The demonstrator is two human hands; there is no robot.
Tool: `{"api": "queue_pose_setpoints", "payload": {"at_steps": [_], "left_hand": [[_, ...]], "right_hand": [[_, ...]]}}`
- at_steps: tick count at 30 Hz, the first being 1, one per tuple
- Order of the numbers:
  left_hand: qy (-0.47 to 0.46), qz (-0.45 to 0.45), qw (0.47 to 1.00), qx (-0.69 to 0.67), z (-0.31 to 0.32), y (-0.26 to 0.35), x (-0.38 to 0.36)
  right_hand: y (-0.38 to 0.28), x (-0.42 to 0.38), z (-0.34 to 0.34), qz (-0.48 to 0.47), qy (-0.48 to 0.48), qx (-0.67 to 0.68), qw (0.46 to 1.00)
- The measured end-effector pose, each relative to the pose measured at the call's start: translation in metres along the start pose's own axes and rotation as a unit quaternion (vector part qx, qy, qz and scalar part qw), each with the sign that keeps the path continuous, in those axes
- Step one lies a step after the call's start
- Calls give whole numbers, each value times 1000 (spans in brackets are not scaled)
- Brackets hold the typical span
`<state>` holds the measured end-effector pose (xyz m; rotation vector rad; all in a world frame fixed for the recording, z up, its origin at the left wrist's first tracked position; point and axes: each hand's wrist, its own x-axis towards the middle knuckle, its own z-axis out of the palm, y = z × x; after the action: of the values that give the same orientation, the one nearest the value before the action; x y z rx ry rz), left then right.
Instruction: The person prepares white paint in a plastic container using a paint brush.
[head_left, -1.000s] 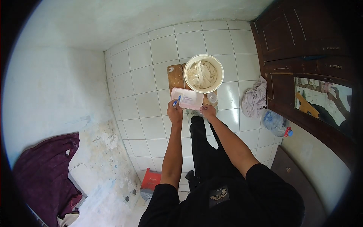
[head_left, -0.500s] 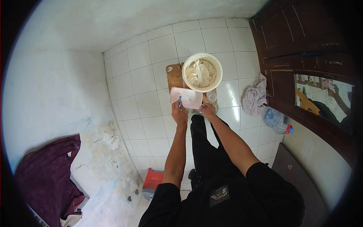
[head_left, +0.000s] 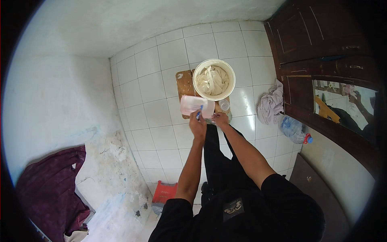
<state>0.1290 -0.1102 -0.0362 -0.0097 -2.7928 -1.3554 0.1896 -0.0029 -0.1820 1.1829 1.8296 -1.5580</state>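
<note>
Your left hand (head_left: 197, 126) has its fingers closed around a slim blue tool (head_left: 198, 113), whose upper end lies over the pale, smooth face of the pink plastic container (head_left: 190, 105) — a rounded rectangle with a soft, slightly see-through look. Your right hand (head_left: 220, 119) has its fingers pinched together on the container's near right corner. The container sits in front of you at the near side of the low, speckled brown wooden worktop (head_left: 184, 84), just on your side of a round, off-white bucket (head_left: 196, 89). Inside that bucket is a creamy cloth (head_left: 213, 80), bunched into loose, soft folds. A small, clear, round cup (head_left: 224, 105) is just right of the container, near your right hand. Beyond the worktop you have glossy, pale square tiles (head_left: 173, 53) with thin dark joints. Over to your right a pale, crumpled cloth (head_left: 271, 105) lies on the floor by the dark wooden cabinet (head_left: 296, 94), and near it a large, clear, bluish plastic bottle (head_left: 291, 129) lies tilted, its blue cap towards you — the neck ringed in red. To your left, a dark purple cloth (head_left: 50, 189) drapes in heavy folds against the flaking, whitish wall (head_left: 109, 177)
</note>
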Motion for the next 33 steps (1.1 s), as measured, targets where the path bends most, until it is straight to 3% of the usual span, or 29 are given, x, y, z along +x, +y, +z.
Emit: {"api": "queue_pose_setpoints", "payload": {"at_steps": [5,9,12,17,25,27,30,33], "left_hand": [[61,-5,991,122,-18,-20,34],[40,-12,993,114,-11,-28,49],[48,46,991,112,-1,-27,46],[-61,67,990,111,4,-18,20],[-144,59,987,32,10,8,-6],[-116,63,991,24,5,6,-3],[-56,73,995,36,-9,-2,10],[-13,69,995,70,-20,-17,31]], "right_hand": [[-14,-10,-5,1,-14,9,1000],[-16,-11,-5,-16,-12,1,1000],[-18,-13,-6,-46,0,-36,998],[-12,-9,-3,-2,5,-2,1000],[-31,-24,-11,-35,34,-75,996],[-38,-29,-14,-36,45,-92,994],[-26,-18,-10,4,-6,-8,1000],[-19,-14,-5,-57,7,-44,997]]}}
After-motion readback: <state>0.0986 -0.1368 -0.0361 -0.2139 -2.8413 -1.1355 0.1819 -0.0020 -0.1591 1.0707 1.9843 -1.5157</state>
